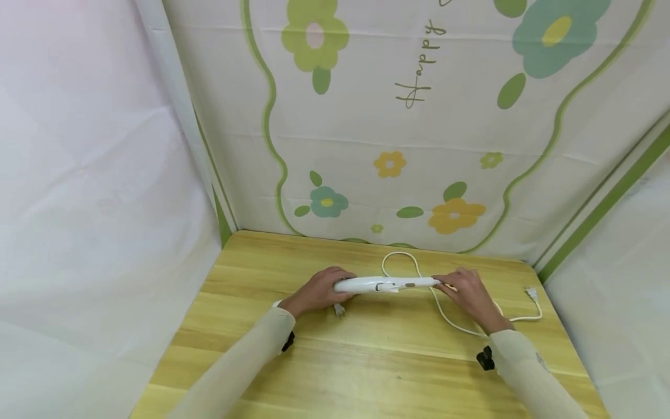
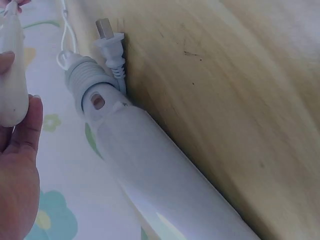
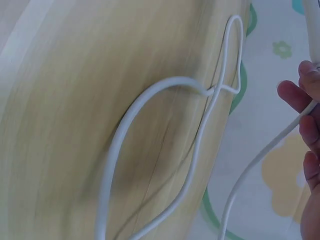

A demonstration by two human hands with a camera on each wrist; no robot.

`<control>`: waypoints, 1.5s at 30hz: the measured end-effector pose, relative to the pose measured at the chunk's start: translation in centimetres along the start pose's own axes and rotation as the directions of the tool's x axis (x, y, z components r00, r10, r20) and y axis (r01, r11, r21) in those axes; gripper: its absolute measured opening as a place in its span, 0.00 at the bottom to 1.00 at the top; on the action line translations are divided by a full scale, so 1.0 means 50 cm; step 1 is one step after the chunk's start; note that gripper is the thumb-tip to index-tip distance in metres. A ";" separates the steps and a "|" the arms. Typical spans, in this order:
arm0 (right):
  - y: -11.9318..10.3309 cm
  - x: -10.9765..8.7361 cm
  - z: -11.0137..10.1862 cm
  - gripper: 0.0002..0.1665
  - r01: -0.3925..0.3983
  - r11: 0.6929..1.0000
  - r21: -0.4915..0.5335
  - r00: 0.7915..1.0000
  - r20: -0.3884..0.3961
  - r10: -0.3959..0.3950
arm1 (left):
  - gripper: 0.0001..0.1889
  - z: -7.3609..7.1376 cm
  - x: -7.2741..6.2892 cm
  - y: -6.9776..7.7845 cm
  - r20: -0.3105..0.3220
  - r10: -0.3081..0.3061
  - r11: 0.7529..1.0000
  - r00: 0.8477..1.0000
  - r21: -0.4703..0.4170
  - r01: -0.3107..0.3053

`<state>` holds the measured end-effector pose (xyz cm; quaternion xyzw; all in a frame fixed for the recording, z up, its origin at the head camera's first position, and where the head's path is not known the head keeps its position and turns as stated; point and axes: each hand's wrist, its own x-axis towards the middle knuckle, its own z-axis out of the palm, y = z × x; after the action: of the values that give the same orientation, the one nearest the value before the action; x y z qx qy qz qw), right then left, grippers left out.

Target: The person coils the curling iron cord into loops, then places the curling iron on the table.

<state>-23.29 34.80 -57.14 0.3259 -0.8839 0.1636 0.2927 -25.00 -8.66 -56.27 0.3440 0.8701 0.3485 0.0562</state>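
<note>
A long white corded appliance, shaped somewhat like a hair iron, is held level above the table between both hands. My left hand grips its thick, rounded end, also seen at the edge of the left wrist view. At the narrow end, my right hand pinches the appliance where its white cord comes out between the fingers. A second white appliance lies on the table near my left hand, with a ringed collar and a grey-white plug at its end; my left arm mostly hides it in the head view.
The wooden table carries a loop of white cord behind the held appliance. Another white plug lies near the right edge. A flowered cloth hangs behind, and pale cloth walls flank the table.
</note>
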 end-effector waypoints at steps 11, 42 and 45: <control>-0.057 0.029 -0.011 0.43 -0.010 0.999 0.040 1.000 0.018 0.010 | 0.22 -0.051 -0.058 0.010 0.022 -0.103 0.968 0.994 -0.229 0.105; -0.220 0.128 -0.022 0.29 0.048 0.973 0.227 0.983 0.160 -0.086 | 0.31 -0.147 -0.204 0.055 -0.080 0.088 0.953 0.993 0.297 -0.060; -0.239 0.133 -0.021 0.23 0.042 0.973 0.226 0.983 0.163 -0.081 | 0.28 -0.155 -0.214 0.055 -0.080 0.100 0.953 0.992 0.296 -0.073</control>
<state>-18.94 23.35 -50.99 0.3967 -0.8715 0.2233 0.1824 -17.95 -18.47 -50.19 0.3695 0.8978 0.2341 -0.0516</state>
